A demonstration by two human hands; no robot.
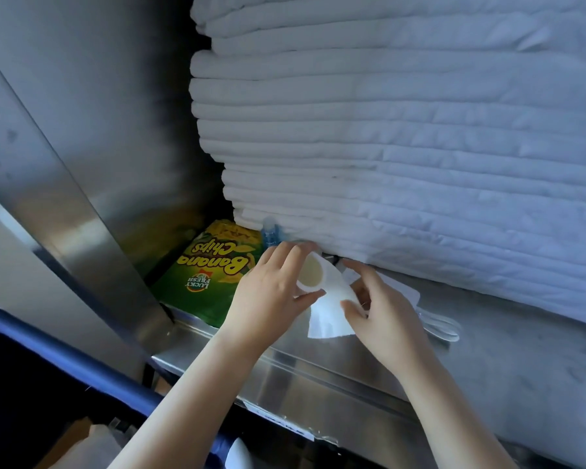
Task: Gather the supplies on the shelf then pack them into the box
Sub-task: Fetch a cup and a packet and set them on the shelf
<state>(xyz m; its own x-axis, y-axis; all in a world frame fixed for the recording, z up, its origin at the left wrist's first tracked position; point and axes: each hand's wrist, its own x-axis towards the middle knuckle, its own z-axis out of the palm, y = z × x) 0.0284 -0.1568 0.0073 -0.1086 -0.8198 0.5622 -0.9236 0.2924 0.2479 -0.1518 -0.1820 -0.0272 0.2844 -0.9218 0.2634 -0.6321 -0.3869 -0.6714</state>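
On the steel shelf, both my hands hold a white paper cup lying on its side, its open mouth toward me. My left hand curls round its rim. A white paper napkin hangs below the cup, and my right hand pinches it with thumb and fingers. A green and yellow banana chips bag lies flat to the left. A small water bottle shows partly behind it, under the linen.
A tall stack of folded white linen fills the shelf above and right of my hands. White plastic cutlery lies right of my right hand. A steel post stands left. A blue rail runs below.
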